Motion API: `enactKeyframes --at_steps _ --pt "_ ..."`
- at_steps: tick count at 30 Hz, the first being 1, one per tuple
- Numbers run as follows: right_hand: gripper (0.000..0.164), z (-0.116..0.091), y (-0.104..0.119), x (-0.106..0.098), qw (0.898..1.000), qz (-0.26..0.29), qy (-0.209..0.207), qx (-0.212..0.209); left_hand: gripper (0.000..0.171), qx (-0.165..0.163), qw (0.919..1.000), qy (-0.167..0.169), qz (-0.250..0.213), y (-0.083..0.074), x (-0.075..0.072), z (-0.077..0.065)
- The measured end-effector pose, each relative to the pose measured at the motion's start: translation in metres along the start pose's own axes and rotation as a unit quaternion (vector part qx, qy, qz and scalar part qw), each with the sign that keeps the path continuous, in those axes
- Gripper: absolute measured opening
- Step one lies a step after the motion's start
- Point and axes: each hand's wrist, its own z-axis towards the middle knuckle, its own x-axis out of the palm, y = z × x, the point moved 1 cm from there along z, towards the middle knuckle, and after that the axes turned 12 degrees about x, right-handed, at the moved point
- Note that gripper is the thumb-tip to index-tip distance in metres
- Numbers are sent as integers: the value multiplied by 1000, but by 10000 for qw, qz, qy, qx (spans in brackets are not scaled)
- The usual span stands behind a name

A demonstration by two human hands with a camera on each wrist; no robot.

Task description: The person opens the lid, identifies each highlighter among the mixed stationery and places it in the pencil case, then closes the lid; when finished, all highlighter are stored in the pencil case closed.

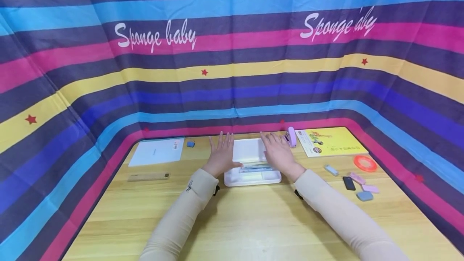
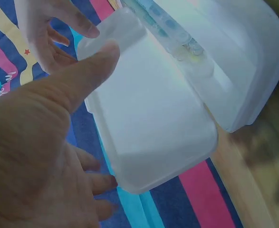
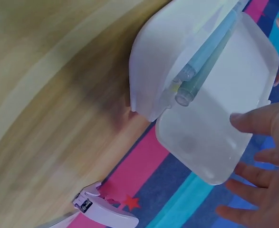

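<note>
A white pencil case (image 1: 252, 179) stands on the table with its lid (image 1: 248, 150) raised on the far side. Several bluish and greenish pens (image 3: 210, 52) with clear ends lie inside the case. My left hand (image 1: 220, 156) is at the left edge of the lid, fingers spread and straight. In the left wrist view its thumb (image 2: 89, 71) overlaps the lid's edge. At the lid's right edge is my right hand (image 1: 280, 152), its fingers extended. The right wrist view shows that thumb (image 3: 255, 119) over the lid's edge, with the other fingers beside it.
To the left lie a white booklet (image 1: 157, 152), a small blue object (image 1: 190, 143) and a ruler (image 1: 148, 177). Rightward are a purple stapler (image 1: 291, 137), a yellow book (image 1: 330, 142), an orange ring (image 1: 365, 163) and several small blocks (image 1: 364, 195). Striped cloth (image 1: 232, 92) encloses the table.
</note>
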Motion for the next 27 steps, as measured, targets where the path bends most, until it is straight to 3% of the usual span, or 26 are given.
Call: enactKeyframes --at_steps 8,15,18,22,27 --pt "50 3 -4 6 9993 50 -303 -197 97 -5 9999 -75 108 -1 2 2" --pt "43 -13 -7 0 9973 321 -436 -498 72 222 9990 -298 254 -11 -7 -11" --pt "47 -25 -7 -3 9954 370 -397 -788 65 338 9992 -110 205 -16 -10 -19" --pt "48 -39 -7 -5 9917 431 -211 -1192 69 613 9972 435 -54 -19 -9 -28" --pt "45 -51 -7 -5 9888 443 30 -1428 62 899 9916 846 -382 -18 -4 -34"
